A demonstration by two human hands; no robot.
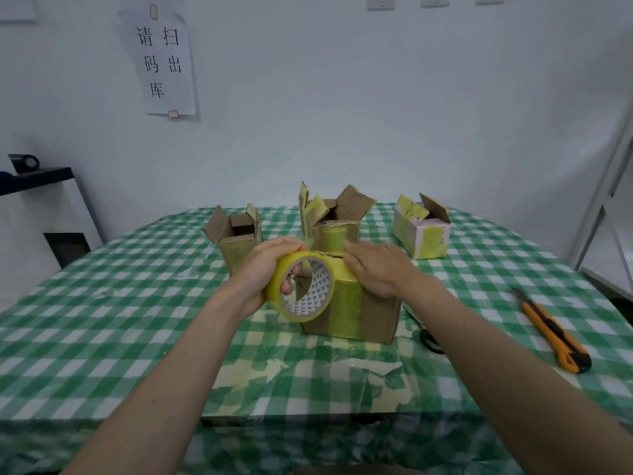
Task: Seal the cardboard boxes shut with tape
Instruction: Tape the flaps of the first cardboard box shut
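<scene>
Boxes: four, left hand grip curled round one tape roll, right hand spread flat on nearest box.

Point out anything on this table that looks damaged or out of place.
The tablecloth near the front edge is torn, showing a bare tan surface beneath. The three boxes at the back stand open with ragged flaps carrying old yellow tape. A utility knife lies on the right; whether its blade is out, I cannot tell.

Green-and-white checked tablecloth over the table. Four cardboard boxes on it: closed one near, three open ones far. Orange utility knife right, scissors beside the closed box.
</scene>
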